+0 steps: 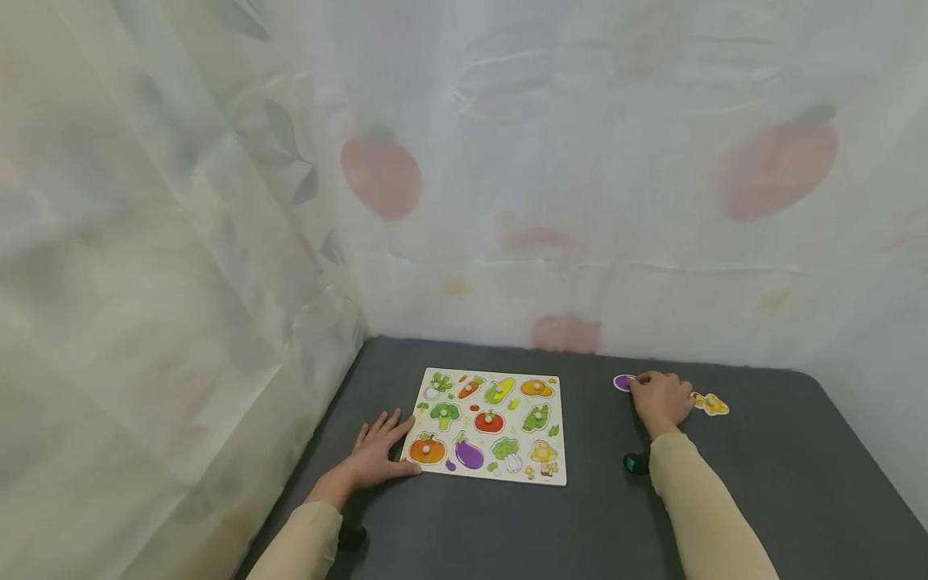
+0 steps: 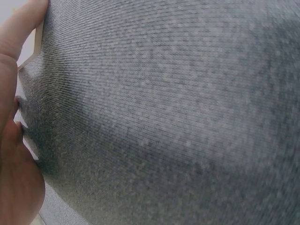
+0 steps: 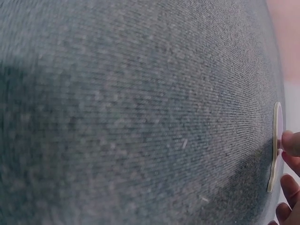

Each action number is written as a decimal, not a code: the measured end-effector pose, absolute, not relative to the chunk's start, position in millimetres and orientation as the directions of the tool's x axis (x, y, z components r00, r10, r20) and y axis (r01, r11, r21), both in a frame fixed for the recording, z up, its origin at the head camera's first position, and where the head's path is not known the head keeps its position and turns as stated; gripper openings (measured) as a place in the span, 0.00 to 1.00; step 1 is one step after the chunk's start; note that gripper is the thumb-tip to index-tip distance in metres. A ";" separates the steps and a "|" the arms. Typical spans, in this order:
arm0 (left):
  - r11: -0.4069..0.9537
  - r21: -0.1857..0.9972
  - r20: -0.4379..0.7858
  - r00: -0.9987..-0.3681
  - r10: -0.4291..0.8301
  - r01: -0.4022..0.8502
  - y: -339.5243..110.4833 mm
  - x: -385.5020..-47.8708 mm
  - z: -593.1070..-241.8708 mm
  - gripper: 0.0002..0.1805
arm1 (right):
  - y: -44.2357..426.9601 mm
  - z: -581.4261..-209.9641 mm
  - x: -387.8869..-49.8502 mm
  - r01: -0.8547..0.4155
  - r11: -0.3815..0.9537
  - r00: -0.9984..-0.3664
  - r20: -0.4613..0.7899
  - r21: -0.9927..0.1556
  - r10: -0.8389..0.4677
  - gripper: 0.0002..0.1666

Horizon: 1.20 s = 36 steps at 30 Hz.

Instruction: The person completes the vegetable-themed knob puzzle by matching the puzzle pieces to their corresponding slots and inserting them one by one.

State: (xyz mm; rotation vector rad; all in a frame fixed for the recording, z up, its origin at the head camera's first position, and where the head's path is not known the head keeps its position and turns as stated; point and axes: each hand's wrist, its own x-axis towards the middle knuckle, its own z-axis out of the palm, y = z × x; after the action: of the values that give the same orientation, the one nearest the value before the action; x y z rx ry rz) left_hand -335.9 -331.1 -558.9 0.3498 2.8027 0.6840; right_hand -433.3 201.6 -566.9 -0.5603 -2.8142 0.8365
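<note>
A white puzzle board [image 1: 484,425] printed with colourful vegetables lies on the dark tabletop in the head view. My left hand [image 1: 379,451] has its fingers spread at the board's left edge, thumb along the lower left corner. Farther right, my right hand [image 1: 661,400] pinches the small knob of a purple eggplant-coloured puzzle piece [image 1: 623,383]. In the right wrist view that piece [image 3: 275,145] shows edge-on, with finger and thumb tips at its knob. A yellow mushroom-like puzzle piece [image 1: 714,404] lies just right of the right hand, partly hidden by it.
The dark grey tabletop [image 1: 500,532] shows a ribbed cloth-like surface in the wrist views. Behind it hangs a pale curtain [image 1: 580,201] with faded fruit prints, and another curtain [image 1: 159,322] runs along the left side. A dark wrist device [image 1: 636,463] sits at the right cuff.
</note>
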 end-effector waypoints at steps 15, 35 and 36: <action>0.865 0.468 -0.166 -0.943 0.290 0.183 -327.3 -335.8 -560.8 0.56 | 202.8 -563.2 -433.1 0.330 0.786 -0.913 0.035 -0.522 0.407 0.21; 0.860 0.470 -0.142 -0.945 0.294 0.197 -331.2 -334.6 -562.7 0.56 | 216.8 -567.6 -426.1 0.022 0.854 -0.980 0.157 -0.520 0.120 0.19; 0.863 0.466 -0.149 -0.944 0.294 0.195 -331.7 -334.8 -562.4 0.56 | 217.3 -567.3 -425.6 -0.009 0.856 -0.982 0.166 -0.517 0.090 0.18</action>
State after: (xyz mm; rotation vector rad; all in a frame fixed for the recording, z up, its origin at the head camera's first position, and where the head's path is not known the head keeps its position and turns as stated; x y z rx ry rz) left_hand -334.8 -331.7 -562.4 0.3753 2.8220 0.6728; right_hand -425.6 217.3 -567.3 -0.0624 -2.8470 0.7945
